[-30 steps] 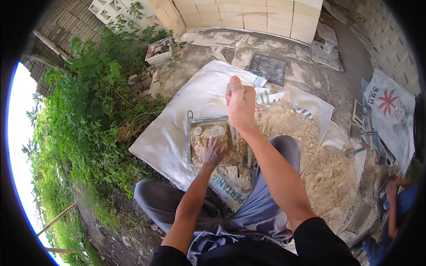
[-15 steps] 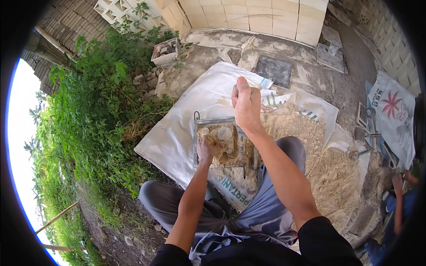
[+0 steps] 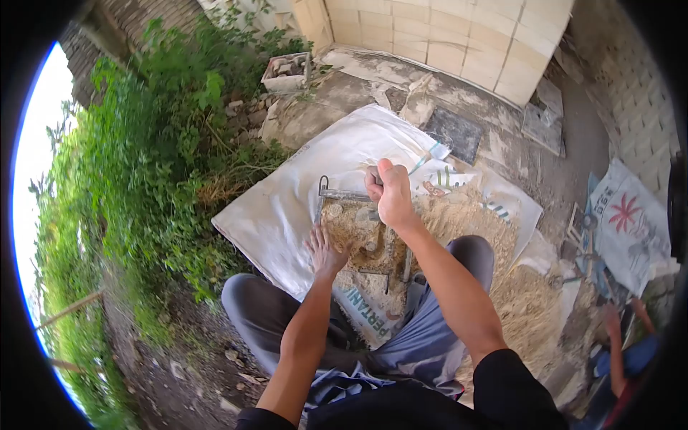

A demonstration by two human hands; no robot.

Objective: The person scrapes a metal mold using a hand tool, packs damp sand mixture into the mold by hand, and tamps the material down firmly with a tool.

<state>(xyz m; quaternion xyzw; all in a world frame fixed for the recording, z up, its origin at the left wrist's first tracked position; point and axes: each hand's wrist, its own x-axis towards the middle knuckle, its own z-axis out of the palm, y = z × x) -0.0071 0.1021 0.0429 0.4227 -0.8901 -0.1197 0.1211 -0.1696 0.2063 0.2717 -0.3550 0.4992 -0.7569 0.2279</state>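
Observation:
In the head view a metal frame [image 3: 347, 194] packed with sandy material [image 3: 347, 222] lies on a white sack sheet [image 3: 276, 208]. My left hand [image 3: 327, 252], fingers spread, rests at the frame's lower left corner and touches the sand. Above the frame's right side my right hand [image 3: 391, 193] is closed in a fist, thumb up. Something dark shows below that fist, but what it grips is mostly hidden. Round shapes sit in the sand inside the frame.
Loose sand [image 3: 459, 222] spreads right of the frame. Green plants [image 3: 165, 143] stand at the left, with a box of rubble [image 3: 287, 74] behind. A dark slab [image 3: 454, 135] lies at the back. Another person's arm [image 3: 615, 351] shows at the lower right.
My left hand has moved off the round piece at the frame's upper left to its lower left side, and its fingers have spread. My right fist has come down lower over the frame.

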